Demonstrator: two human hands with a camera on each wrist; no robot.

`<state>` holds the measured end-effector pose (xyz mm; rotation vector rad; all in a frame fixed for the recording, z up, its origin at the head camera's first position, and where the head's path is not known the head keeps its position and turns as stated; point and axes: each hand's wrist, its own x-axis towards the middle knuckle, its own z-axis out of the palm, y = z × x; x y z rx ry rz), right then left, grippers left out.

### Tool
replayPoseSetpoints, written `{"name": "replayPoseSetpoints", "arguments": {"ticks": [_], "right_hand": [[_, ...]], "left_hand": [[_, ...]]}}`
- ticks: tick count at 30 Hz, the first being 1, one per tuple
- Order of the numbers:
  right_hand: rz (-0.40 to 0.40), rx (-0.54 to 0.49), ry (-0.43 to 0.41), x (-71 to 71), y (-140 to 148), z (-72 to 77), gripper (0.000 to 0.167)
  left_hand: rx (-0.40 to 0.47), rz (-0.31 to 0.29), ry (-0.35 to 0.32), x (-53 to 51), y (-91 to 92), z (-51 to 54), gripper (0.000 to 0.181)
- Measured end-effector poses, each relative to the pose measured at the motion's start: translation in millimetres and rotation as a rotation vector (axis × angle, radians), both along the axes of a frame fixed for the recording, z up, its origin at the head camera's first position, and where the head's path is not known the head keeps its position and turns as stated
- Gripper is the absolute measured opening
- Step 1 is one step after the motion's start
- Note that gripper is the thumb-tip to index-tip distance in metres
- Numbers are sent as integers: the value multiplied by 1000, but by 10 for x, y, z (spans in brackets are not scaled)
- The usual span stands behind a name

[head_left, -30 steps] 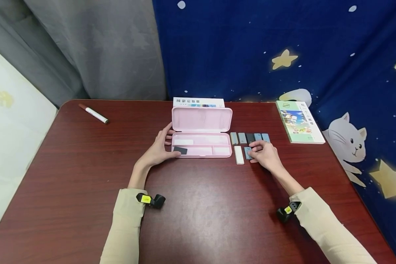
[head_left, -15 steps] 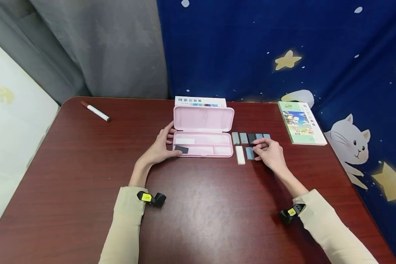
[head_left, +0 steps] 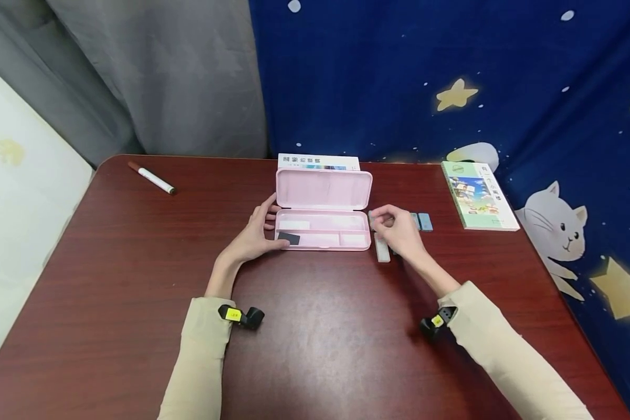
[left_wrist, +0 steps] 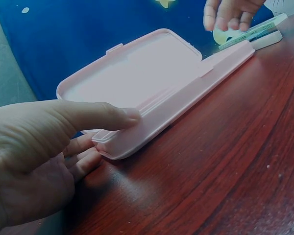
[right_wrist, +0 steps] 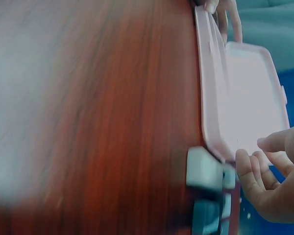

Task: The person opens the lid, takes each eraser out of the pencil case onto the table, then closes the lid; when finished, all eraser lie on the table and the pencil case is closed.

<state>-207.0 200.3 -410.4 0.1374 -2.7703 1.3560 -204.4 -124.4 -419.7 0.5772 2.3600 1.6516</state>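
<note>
1. L hand (head_left: 254,234) is gripping the pink case (head_left: 322,240) at its near end: thumb is pressing the front wall, other fingers are curling round behind that end. Wrist is lying toward the person, palm facing the case.
2. R hand (head_left: 397,232) is hovering just off the case's other end, fingers loosely bent, thumb & fingertips staying apart, w/ nothing visible btwn them. Can't tell if any fingertip is touching what's below.
3. Case is sitting btwn both hands, lid (head_left: 324,189) standing open on its far side.
4. Dark block (head_left: 289,238) is lying in the front compartment, just beside L thumb tip.
5. White block (head_left: 382,252) is lying on the table (head_left: 304,356) just nearer the person than R fingers; blue blocks (head_left: 425,221) are lying just right of R hand. R hand is covering part of that row in the head view.
6. Farther off: green-edged book (head_left: 478,195) is lying well right of & beyond R hand; another book (head_left: 319,162) is showing behind the lid, beyond L hand; marker (head_left: 156,181) is lying well left of & beyond L hand.
</note>
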Motion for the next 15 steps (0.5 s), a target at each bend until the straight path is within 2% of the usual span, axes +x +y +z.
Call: {"name": "replayPoseSetpoints", "arguments": {"ticks": [8,10,15], "right_hand": [[60,26,-2,-127,-426,5,16],[79,21,-20,-163,-542,-7,17],[134,17,-67,-231,-793,-37,17]], "left_hand": [[7,-14,15,-8,11,-14,104],[-8,-6,25,-56,-5,-114,106],[-4,-1,33,-77,-27,-135,106]]}}
